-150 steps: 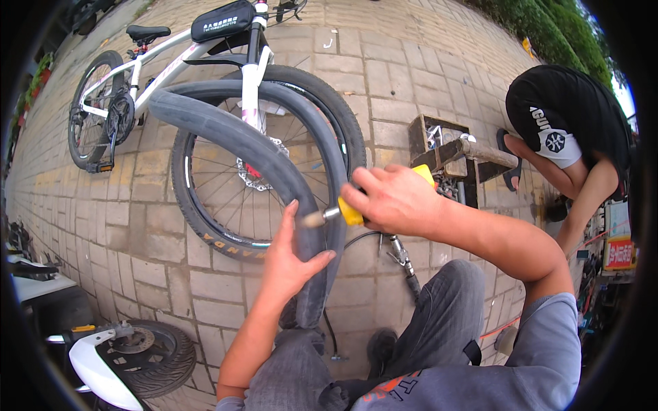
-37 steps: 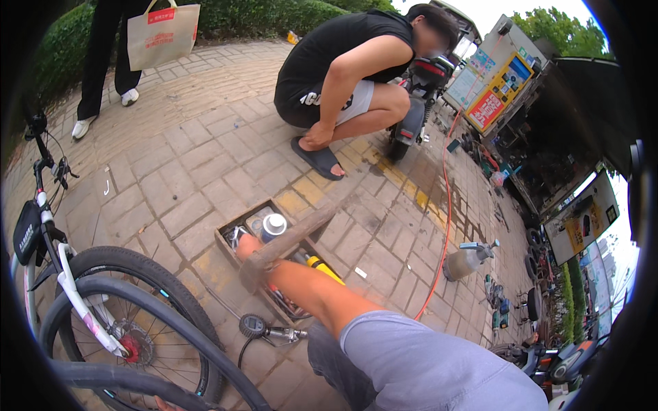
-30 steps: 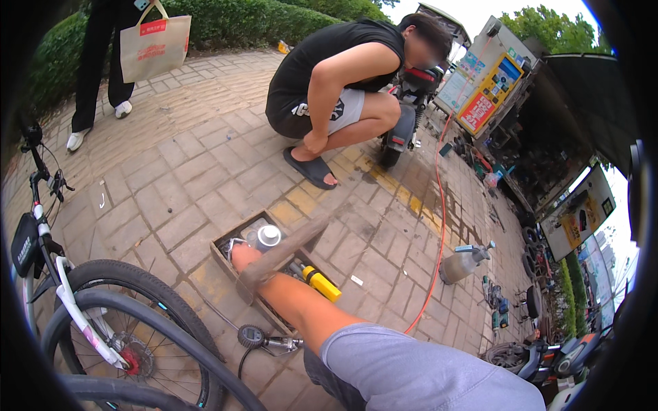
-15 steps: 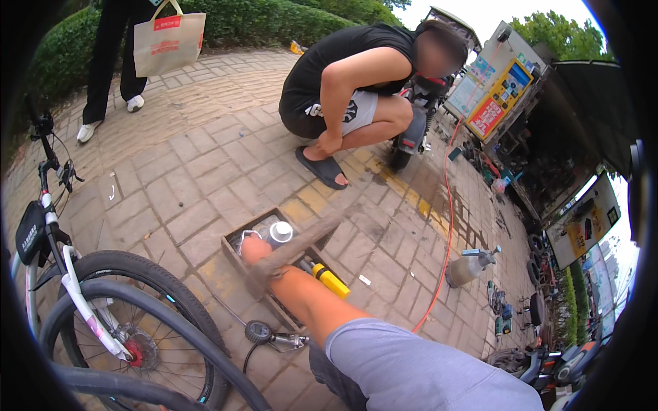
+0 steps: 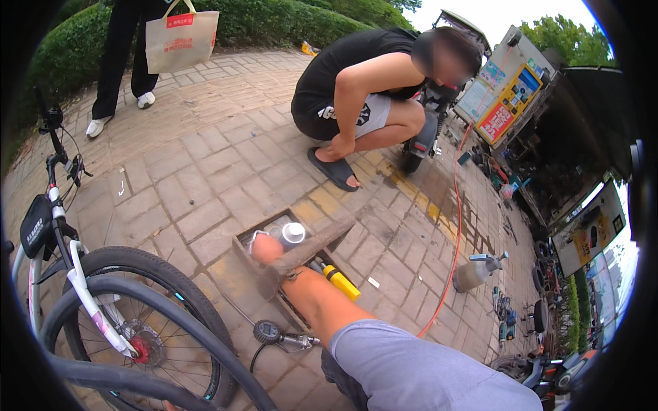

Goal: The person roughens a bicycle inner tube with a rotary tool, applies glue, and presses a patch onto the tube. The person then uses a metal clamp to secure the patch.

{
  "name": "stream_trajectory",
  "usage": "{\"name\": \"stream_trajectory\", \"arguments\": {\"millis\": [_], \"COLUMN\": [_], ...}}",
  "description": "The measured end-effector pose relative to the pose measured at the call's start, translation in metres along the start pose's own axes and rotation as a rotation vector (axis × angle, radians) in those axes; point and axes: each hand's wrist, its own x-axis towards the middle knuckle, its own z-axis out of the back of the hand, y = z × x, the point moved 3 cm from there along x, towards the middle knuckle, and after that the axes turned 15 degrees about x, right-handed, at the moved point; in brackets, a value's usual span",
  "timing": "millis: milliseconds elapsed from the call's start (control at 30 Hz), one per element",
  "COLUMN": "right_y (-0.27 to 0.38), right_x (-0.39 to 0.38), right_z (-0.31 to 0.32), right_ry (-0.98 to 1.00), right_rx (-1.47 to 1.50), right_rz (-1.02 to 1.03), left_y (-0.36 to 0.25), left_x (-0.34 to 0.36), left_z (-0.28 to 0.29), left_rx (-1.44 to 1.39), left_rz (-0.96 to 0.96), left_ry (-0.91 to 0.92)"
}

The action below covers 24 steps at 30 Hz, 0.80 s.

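My right arm reaches across a wooden toolbox (image 5: 240, 248) on the paving. My right hand (image 5: 266, 249) is down inside its far left compartment, beside a white-capped container (image 5: 293, 234); its fingers are hidden. The box's worn wooden handle bar (image 5: 317, 244) passes over my wrist. A yellow-handled tool (image 5: 340, 282) lies in the compartment on the right. At the lower left, a black inner tube (image 5: 171, 309) loops in front of a bicycle wheel (image 5: 123, 260). Only a sliver of skin, seemingly my left hand (image 5: 168, 405), shows under the tube at the bottom edge.
A tyre inflator with a round gauge (image 5: 267, 331) lies near the box. Ahead, a person in black (image 5: 356, 82) squats beside a scooter (image 5: 421, 140). A red hose (image 5: 458, 205) crosses the paving near a spray bottle (image 5: 474, 272). Someone with a tote bag (image 5: 181, 42) stands far left.
The view has shifted slightly, so most things sit a little further right and lower. My right hand stays inside the toolbox. A sliver of skin still shows at the lower edge.
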Motion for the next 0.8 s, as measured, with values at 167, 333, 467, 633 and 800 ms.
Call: {"name": "stream_trajectory", "arguments": {"millis": [167,333,467,633,800], "right_y": [0.002,-0.001,-0.013,0.007,0.019], "right_x": [0.002,0.003,0.014,-0.003,-0.049], "right_z": [0.002,-0.002,0.003,0.015,0.048], "right_ry": [-0.06,-0.086,-0.17,-0.133,0.065], "right_rx": [0.139,0.072,0.136,0.065,-0.102], "right_rz": [-0.057,-0.041,-0.091,-0.029,0.082], "left_y": [0.003,0.015,0.021,0.028,-0.003], "left_x": [0.006,0.005,0.004,0.008,0.008], "left_z": [0.002,0.006,0.007,0.016,0.008], "left_rx": [0.081,0.081,0.124,0.273,0.148], "left_rz": [-0.049,-0.097,-0.139,-0.262,-0.216], "left_ry": [0.031,0.027,0.0,-0.048,-0.097]}}
